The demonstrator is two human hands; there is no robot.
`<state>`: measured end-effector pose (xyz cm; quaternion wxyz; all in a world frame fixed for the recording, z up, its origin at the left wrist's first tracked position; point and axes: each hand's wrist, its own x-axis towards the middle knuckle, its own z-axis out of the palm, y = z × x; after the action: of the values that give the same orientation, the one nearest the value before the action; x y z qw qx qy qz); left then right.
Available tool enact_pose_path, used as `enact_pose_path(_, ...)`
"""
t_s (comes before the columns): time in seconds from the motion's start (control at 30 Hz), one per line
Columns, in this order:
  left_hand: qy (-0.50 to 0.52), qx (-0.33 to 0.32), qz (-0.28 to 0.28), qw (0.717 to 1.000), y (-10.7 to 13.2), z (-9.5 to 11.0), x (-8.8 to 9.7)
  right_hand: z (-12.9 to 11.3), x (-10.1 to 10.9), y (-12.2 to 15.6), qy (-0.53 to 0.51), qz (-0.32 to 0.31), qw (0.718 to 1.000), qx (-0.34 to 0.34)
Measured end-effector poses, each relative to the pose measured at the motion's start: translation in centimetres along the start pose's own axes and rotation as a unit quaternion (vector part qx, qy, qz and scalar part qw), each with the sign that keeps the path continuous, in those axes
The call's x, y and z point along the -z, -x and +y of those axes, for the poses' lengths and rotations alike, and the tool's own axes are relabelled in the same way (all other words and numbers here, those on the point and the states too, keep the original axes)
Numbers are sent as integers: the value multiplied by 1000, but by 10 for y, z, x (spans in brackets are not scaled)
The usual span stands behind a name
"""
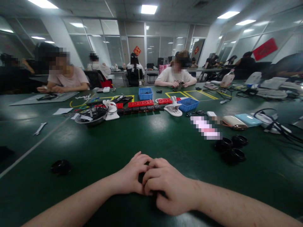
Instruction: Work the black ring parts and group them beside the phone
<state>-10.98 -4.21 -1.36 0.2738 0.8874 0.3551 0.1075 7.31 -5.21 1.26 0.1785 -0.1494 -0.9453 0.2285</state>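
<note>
At the near middle of the green table, my left hand (131, 176) and my right hand (170, 186) meet with curled fingers. Dark patches show between the fingers and under my right hand, but what they close on is mostly hidden. To the left lies a round black plastic part (61, 166), apart from my hands. On the right stand three black ring-shaped parts close together: one at the left (223, 143), one behind (240, 140) and one in front (237, 155).
A metal bowl (90, 119) of black parts, a white clip base (174, 108), red-and-black strips (140, 104) and blue bins (145, 93) line the table ahead. A wrench (40, 128) lies left. Cables (281, 126) lie right. Co-workers sit across the table.
</note>
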Motion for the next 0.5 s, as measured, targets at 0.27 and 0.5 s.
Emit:
enact_pose_path(0.27,-40,-6,-15,999,1,2,0,4,-11,-1,-39,43,997,47)
enact_pose_path(0.5,-33,-3,35,999,2,-10,-15,6,-2,2,-24,126,992,13)
